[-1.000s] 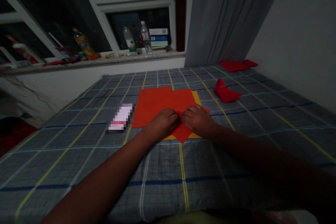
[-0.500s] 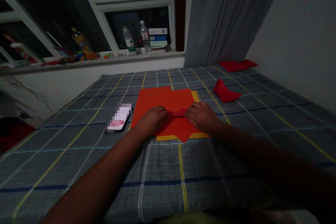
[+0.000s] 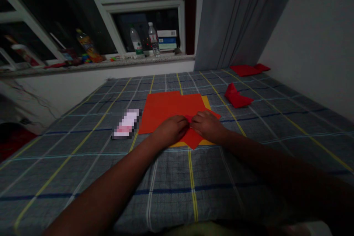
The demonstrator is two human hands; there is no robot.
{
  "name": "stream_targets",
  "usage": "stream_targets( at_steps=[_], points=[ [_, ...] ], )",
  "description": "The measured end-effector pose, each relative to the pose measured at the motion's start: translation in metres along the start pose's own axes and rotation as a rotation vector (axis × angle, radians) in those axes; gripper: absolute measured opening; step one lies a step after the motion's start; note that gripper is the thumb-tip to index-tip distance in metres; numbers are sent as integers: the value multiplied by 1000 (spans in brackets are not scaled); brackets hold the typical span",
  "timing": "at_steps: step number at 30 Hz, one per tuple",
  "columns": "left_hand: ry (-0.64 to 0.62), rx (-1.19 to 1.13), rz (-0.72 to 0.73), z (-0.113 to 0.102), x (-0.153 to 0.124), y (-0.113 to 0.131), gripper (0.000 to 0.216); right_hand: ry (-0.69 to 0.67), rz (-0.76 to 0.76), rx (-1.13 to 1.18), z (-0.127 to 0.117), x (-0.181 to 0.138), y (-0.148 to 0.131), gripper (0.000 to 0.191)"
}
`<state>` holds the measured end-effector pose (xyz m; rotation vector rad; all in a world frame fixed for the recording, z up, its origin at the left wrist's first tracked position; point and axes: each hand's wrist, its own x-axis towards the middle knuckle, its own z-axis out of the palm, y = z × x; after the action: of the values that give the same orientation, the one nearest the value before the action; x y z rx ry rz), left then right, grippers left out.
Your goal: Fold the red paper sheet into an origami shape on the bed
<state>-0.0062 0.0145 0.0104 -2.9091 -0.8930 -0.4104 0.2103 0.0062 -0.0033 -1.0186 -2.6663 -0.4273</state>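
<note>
A partly folded piece of red paper lies on orange sheets, with one pointed corner toward me. My left hand is closed on the paper's left part, fingers bent inward. From the other side, my right hand pinches it near the middle. The fingertips of both hands nearly meet over a small raised fold, and they hide most of it. A yellow sheet shows from under the orange ones.
A phone with a lit, blurred screen lies left of the sheets on the checked cloth. To the right sits a folded red paper shape; more red paper lies behind it. Bottles stand on the windowsill.
My hands have come closer together over the red paper, the left moving right and a little toward me. A corner of red paper now shows beyond my right hand.
</note>
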Motion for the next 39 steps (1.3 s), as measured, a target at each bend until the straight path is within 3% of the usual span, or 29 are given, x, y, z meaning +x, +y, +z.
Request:
stream_targets(
  at_steps=[9, 20, 31, 35, 39],
  points=[
    [-92, -29, 31, 3, -9, -10, 27, -82, -152, 192, 5, -12, 8, 30],
    [-173, -19, -9, -5, -16, -6, 32, -143, 15, 106, -22, -16, -8, 25],
    [-182, -72, 13, -6, -14, -12, 32, -235, 150, -28, -36, -36, 23, 22],
    [-146, -81, 24, -6, -10, -9, 28, -199, 212, -16, -37, -29, 23, 23],
    [-38, -108, 19, 3, -8, -7, 27, -132, 218, 175, -30, -23, 17, 22]
  ],
)
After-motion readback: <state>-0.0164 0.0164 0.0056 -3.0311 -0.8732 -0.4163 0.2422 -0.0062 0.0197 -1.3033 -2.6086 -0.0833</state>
